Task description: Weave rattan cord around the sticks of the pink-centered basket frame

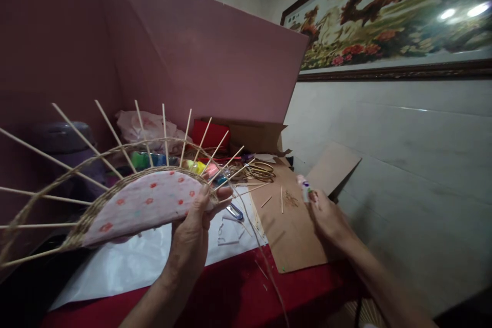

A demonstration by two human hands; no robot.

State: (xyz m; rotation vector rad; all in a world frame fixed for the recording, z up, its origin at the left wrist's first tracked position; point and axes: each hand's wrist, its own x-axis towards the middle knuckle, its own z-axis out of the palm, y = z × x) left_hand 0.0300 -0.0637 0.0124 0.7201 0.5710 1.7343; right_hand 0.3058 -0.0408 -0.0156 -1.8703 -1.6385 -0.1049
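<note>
My left hand grips the right end of a half-round craft piece. Its flat middle is covered in white cloth with red flower prints. Twine is woven along the curved edge, and several thin wooden sticks fan outward from it. A looser strand of twine runs across the sticks, and its tail hangs down past the table edge. Over at the right, my right hand is closed around a small white and purple bottle or tube, partly hidden by the fingers.
On the red-covered table lie a brown cardboard sheet with stick pieces, a white sheet, a blue-handled cutter and coiled rings. Colourful packets and a pink bag sit behind. A tiled wall bounds the right.
</note>
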